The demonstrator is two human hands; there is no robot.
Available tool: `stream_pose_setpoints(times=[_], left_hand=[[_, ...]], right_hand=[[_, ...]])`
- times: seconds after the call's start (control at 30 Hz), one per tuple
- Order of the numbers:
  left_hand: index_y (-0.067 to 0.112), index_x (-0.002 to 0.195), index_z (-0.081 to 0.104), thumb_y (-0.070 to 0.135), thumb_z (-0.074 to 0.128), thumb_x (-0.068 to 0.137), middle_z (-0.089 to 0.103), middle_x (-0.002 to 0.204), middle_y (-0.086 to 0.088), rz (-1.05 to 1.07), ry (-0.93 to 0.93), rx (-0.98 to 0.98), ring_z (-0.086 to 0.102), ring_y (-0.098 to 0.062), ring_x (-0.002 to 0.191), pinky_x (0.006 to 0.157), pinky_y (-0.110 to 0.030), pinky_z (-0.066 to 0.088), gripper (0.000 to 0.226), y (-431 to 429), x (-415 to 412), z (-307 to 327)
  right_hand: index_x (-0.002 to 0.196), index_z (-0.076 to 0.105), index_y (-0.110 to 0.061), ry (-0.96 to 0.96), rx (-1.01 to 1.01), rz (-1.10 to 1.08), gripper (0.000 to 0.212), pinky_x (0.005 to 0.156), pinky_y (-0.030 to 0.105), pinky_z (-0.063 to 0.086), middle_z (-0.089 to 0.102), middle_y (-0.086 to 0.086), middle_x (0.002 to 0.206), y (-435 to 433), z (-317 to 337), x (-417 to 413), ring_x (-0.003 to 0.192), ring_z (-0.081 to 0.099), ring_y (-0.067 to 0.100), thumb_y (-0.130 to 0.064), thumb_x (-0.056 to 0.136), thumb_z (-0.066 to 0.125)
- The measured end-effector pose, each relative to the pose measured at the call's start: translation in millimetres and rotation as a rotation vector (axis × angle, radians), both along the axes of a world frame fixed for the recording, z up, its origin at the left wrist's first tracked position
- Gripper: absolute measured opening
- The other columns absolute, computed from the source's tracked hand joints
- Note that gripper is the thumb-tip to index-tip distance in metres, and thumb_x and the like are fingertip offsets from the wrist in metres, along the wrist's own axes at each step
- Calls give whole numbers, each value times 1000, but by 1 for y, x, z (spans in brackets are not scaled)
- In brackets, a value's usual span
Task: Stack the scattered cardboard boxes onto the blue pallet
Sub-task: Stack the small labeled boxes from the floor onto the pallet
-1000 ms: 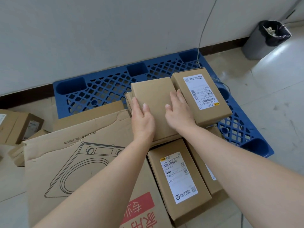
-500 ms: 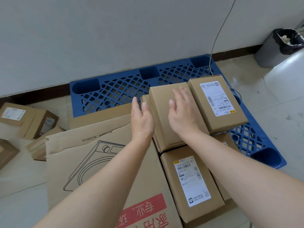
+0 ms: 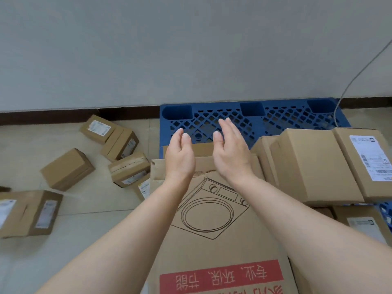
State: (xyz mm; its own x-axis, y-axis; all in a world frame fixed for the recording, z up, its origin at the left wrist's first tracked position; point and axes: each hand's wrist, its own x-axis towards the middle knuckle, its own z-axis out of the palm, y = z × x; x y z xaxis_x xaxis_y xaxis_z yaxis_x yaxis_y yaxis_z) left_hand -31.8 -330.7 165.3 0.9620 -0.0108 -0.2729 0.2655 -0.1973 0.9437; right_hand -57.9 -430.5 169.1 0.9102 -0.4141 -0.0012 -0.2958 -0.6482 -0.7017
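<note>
Both hands were spread and held nothing. The left hand [image 3: 180, 153] and the right hand [image 3: 231, 153] had fingers straight and close together, palms turned towards each other with a gap between them, and neither visibly touched any surface. They hung over the far edge of a large flat brown cardboard sheet printed with a washing-machine outline [image 3: 212, 230], their fingertips reaching over the blue plastic lattice pallet [image 3: 212, 122]

The sheet and the stacked boxes covered the pallet's near part. On the pallet at right stood a plain brown cardboard box [image 3: 314, 166] touching a white-labelled brown cardboard box [image 3: 369, 162], the latter cut by the frame edge. A lower labelled box [image 3: 360, 223] was partly hidden by the right forearm. Label print was too blurred to read

Small brown cardboard boxes lay scattered on the pale tiled floor [image 3: 84, 240] to the left: a plain one [image 3: 67, 168], three bunched near the pallet's corner [image 3: 121, 145], and one [image 3: 29, 213] cut off at the left edge

Both bare forearms stretched forward from the bottom corners, wrists straight, converging towards the middle
</note>
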Motion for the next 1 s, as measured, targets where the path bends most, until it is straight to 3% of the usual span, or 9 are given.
stream_pose_setpoints(times=[0.13, 0.53, 0.73, 1.0], left_hand=[[18, 142, 40, 30, 34, 102, 42, 144, 6, 97, -17, 19, 37, -3, 129, 101, -18, 28, 43, 81, 20, 3], [19, 141, 39, 32, 34, 101, 43, 144, 4, 330, 1, 40, 39, -8, 131, 100, -20, 31, 42, 323, 65, -11], [18, 140, 41, 32, 35, 101, 46, 142, 3, 415, 21, 54, 41, 0, 117, 94, -17, 31, 42, 446, 82, -29], [18, 142, 38, 32, 34, 101, 46, 143, 1, 436, 59, 74, 41, -7, 130, 101, -19, 30, 44, 583, 104, -53]], right_hand=[[144, 33, -16, -13, 38, 80, 45, 115, 30, 18, 27, 0, 154, 75, 2, 26, 143, 19, 11, -28, 101, 32], [145, 31, -20, 22, 65, 296, 47, 113, 29, 20, 29, -2, 153, 309, -8, 87, 142, 22, 10, -33, 100, 31], [145, 32, -17, 46, 97, 364, 46, 114, 29, 20, 32, -1, 152, 432, -21, 113, 141, 22, 10, -31, 100, 32], [145, 31, -16, 135, 99, 385, 47, 114, 28, 18, 30, -2, 153, 558, -43, 141, 142, 23, 10, -32, 101, 30]])
